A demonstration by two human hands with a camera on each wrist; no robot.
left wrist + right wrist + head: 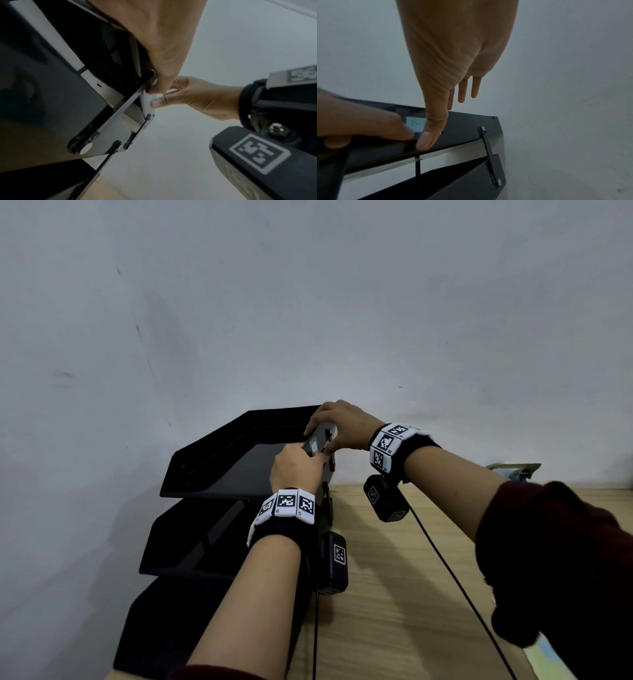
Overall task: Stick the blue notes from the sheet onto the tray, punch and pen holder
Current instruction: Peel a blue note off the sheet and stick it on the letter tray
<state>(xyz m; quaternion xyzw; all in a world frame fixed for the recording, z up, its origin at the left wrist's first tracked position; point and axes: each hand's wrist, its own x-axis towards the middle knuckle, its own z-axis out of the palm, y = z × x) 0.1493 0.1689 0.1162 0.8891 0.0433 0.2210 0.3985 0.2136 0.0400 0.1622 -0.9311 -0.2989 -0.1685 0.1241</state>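
Both hands are working at the right side wall of the top tier of the black stacked tray (pixel 219 470), which is standing at the wooden desk's (pixel 394 577) left edge against the wall (pixel 308 302). The blue note (pixel 414 124), marked with a handwritten "B", is lying flat on that side wall. The right hand (pixel 342 422) is pressing its thumb (pixel 431 129) down over the note's right part, other fingers straight and reaching past the wall's top, probably bracing. The left hand (pixel 295 467) is pressing fingertips on the note's left part, fingers bent; whether it is pinching anything, cannot tell. Likely both are rubbing the note down so the adhesive takes. Punch and pen holder are not in view, so those notes look not yet done.
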